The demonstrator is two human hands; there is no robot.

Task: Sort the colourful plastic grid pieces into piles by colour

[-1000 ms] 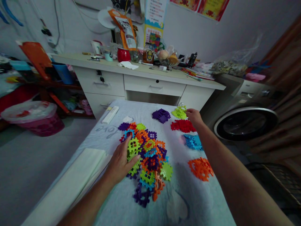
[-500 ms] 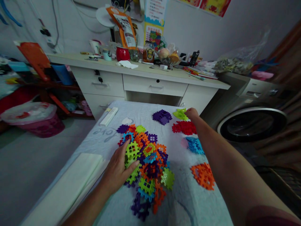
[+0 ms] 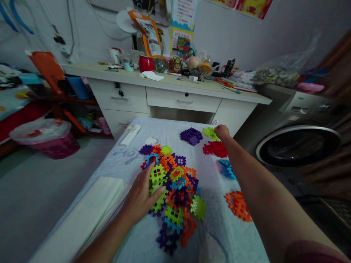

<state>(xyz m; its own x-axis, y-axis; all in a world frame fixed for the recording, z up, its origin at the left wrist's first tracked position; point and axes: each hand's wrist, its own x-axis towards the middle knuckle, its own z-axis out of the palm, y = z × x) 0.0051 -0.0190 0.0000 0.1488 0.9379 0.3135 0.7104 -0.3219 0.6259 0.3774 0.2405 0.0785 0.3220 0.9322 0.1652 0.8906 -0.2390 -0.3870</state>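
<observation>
A mixed heap of flat interlocking plastic tiles (image 3: pixel 180 182) in purple, orange, green, blue and red lies mid-table. Against its left side rests my left hand (image 3: pixel 144 191), thumb and forefinger apart around green window-patterned tiles (image 3: pixel 158 174). My right hand (image 3: pixel 222 132) reaches to the far right, its fingers curled at the edge of a small pile of green tiles (image 3: pixel 210 133); what they hold is hidden. Sorted piles lie nearby: purple tiles (image 3: pixel 191 136), red tiles (image 3: pixel 215 149), blue tiles (image 3: pixel 227 169) and orange tiles (image 3: pixel 238 205), the last two partly behind my right forearm.
A pale cloth covers the table (image 3: pixel 219 233). On its left are a folded white sheet (image 3: pixel 82 215) and a white narrow box (image 3: pixel 130 135). Behind stands a cluttered desk (image 3: pixel 181 86). A washing machine (image 3: pixel 296 124) is right; a pink bin (image 3: pixel 52 140) is left.
The whole view has shifted slightly, so things appear a little farther right. My right hand stays by the green pile and my left hand stays on the heap.
</observation>
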